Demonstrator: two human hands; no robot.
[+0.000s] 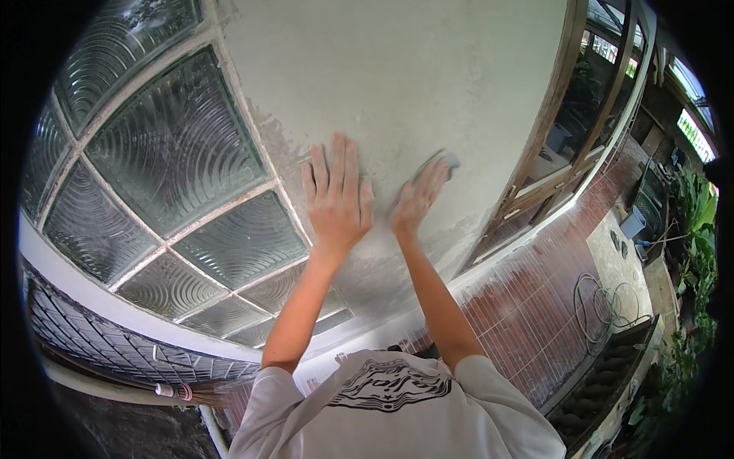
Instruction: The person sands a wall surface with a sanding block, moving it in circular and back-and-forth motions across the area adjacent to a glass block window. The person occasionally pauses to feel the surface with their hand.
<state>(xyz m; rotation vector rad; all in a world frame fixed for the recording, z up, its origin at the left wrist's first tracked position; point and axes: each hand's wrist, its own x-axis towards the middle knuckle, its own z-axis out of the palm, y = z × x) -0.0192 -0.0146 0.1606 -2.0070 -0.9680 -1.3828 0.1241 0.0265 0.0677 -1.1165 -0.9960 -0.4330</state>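
In front of me stands a pale plastered wall (390,74) with darker, rougher patches low down and along the glass. My left hand (338,201) rests flat against it, fingers spread and holding nothing, just right of a panel of glass blocks (178,137). White dust coats the fingers. To the right, my right hand (421,195) presses a small grey pad (453,160), perhaps folded sandpaper, against the plaster. Most of that pad is hidden under the fingers, and the hand looks slightly blurred.
A wooden-framed glass door (533,178) borders the wall at right. Dusty red floor tiles (527,304) lie below, with a coiled hose (596,310), a bucket (632,222) and sandals (619,244) farther right. At lower left are a metal grille (114,333) and a broom (198,394).
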